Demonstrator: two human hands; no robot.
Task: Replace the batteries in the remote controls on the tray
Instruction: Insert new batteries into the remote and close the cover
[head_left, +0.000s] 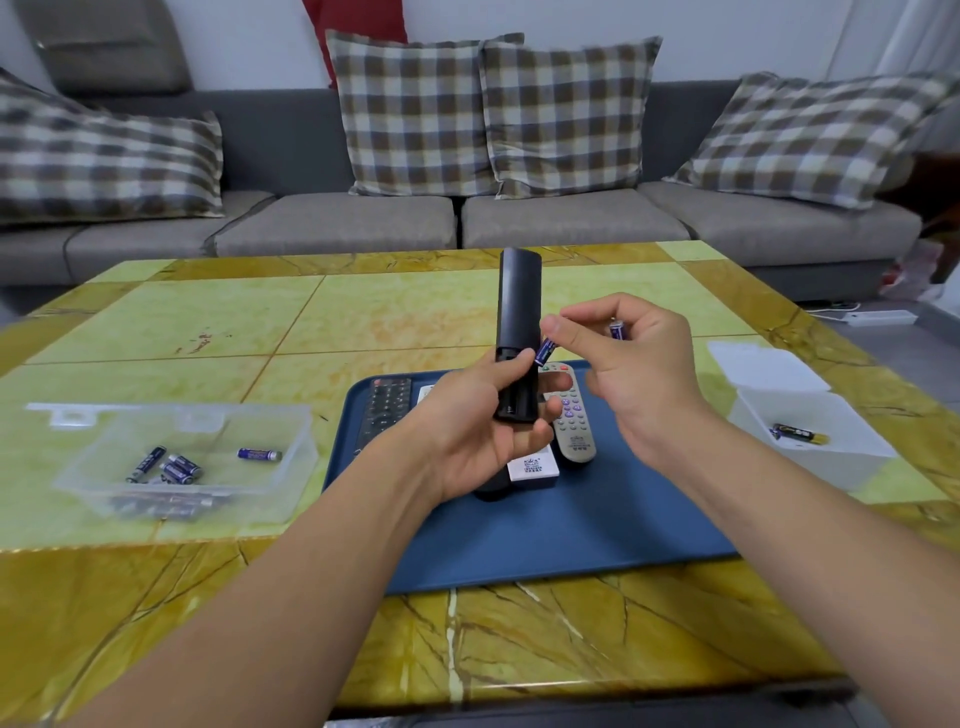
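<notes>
Battery-fitting is judged under way: a black remote (516, 332) is gripped upright above the tray (597, 514) by the left hand (483, 421), its compartment open. One battery (544, 351) is pinched at the compartment by the right hand (631, 374), another (616, 330) tucked behind its fingers. Seating with correct polarity is called for next.

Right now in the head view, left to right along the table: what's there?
Clear box of batteries → blue tray's left rim → left hand gripping the black remote → right hand pinching a battery → white box holding a battery.
</notes>
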